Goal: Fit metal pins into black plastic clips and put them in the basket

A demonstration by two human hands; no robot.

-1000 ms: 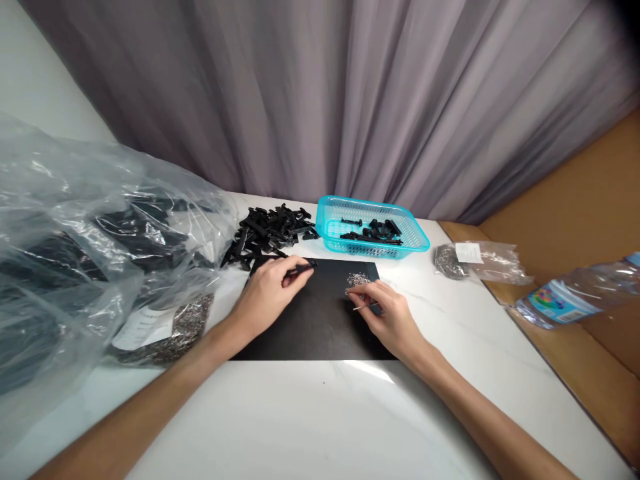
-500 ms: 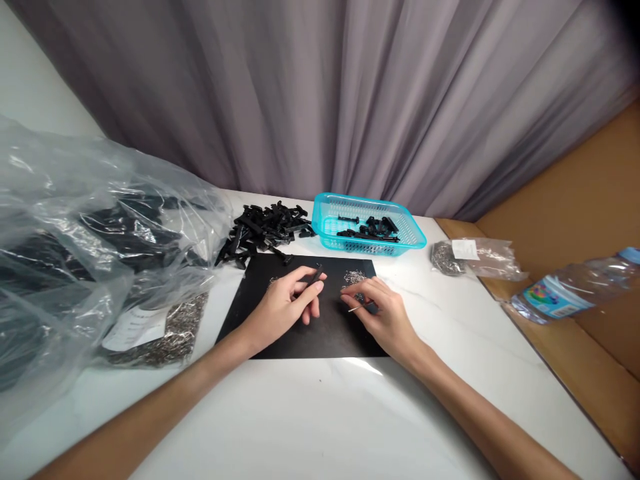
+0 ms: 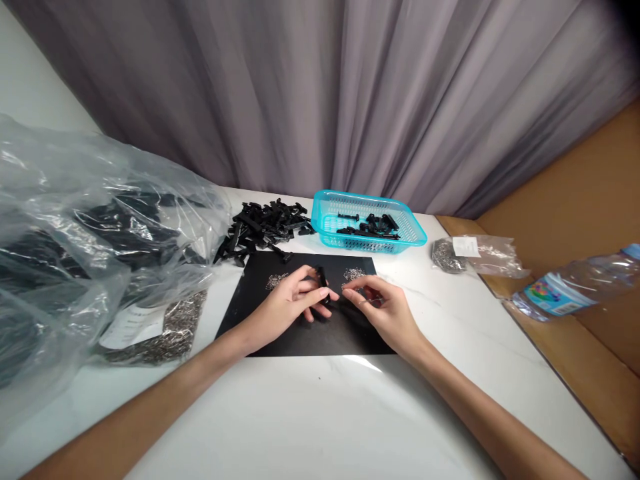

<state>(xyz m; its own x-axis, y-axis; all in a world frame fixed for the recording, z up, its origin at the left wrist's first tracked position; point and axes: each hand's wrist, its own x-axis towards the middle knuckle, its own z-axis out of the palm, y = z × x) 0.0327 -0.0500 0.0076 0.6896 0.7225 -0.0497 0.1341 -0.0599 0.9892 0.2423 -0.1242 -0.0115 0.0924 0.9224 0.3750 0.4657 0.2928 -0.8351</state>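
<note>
Left hand (image 3: 293, 298) is pinching a slim black part (image 3: 321, 275) between thumb and fingers, lower fingers loosely spread. Right hand (image 3: 387, 305) is holding thumb and forefinger tips nearly together, pinching a thin metal piece (image 3: 364, 302), just right of the left fingertips, hands apart. One metal pile (image 3: 276, 280) is lying just beyond the left fingers, a second pile (image 3: 354, 273) just beyond the right; both are sitting on the black mat (image 3: 300, 343) under the fingers. Farther beyond: left, black heap (image 3: 265, 225); right, blue basket (image 3: 327, 225) is holding more black parts (image 3: 380, 227).
</note>
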